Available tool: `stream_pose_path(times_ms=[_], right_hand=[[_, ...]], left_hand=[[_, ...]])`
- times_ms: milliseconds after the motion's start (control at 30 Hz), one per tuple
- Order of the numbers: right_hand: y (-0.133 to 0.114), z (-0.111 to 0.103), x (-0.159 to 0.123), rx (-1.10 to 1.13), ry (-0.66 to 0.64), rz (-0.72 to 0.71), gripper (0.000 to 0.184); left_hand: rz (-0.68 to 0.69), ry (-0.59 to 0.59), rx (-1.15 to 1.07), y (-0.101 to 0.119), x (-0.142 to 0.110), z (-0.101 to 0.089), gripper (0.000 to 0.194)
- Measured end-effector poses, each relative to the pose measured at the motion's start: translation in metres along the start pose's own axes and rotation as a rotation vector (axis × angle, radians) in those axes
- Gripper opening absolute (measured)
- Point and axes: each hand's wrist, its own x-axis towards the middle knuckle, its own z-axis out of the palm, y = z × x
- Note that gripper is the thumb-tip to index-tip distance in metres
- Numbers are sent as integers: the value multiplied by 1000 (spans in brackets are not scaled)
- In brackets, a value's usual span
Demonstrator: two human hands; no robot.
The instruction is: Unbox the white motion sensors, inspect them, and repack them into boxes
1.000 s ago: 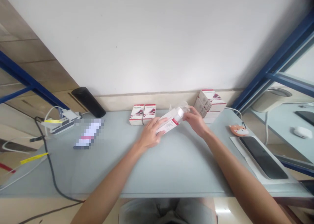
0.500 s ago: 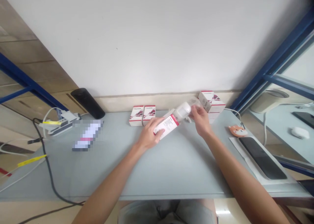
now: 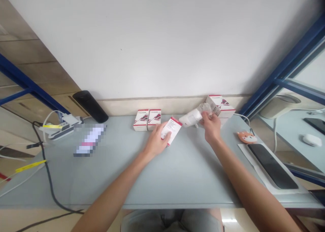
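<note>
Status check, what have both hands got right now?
Left hand: white-and-red carton. Right hand: white bottle in clear plastic. Stacked cartons just behind right hand.

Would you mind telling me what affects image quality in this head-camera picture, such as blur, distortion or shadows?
In the head view, a pixelated patch hides whatever lies on the table; the wide lens slants the blue window frame steeply; the left hand and right hand look fairly sharp, casting only soft shadows.
</note>
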Motion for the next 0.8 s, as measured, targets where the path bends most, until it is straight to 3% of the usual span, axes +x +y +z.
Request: stream_pose_path(times_ms=[167, 300, 433, 533, 633, 733, 800], right_hand=[[0, 1, -2, 66, 23, 17, 36], [-6, 6, -9, 162, 43, 14, 35], [-16, 18, -30, 220, -71, 64, 40], [-24, 27, -52, 188, -232, 117, 40], [-28, 30, -62, 79, -331, 102, 38], [-27, 24, -53, -147, -245, -40, 36], [-22, 19, -43, -196, -158, -62, 36]], left_hand=[[53, 92, 254, 1, 0, 0, 37], [140, 178, 266, 1, 1, -2, 28], [114, 188, -70, 15, -2, 0, 35], [-48, 65, -533, 32, -5, 1, 60], [-205, -50, -841, 41, -3, -3, 61], [-345, -96, -948, 37, 4, -10, 63], [-412, -67, -1007, 29, 9, -15, 63]])
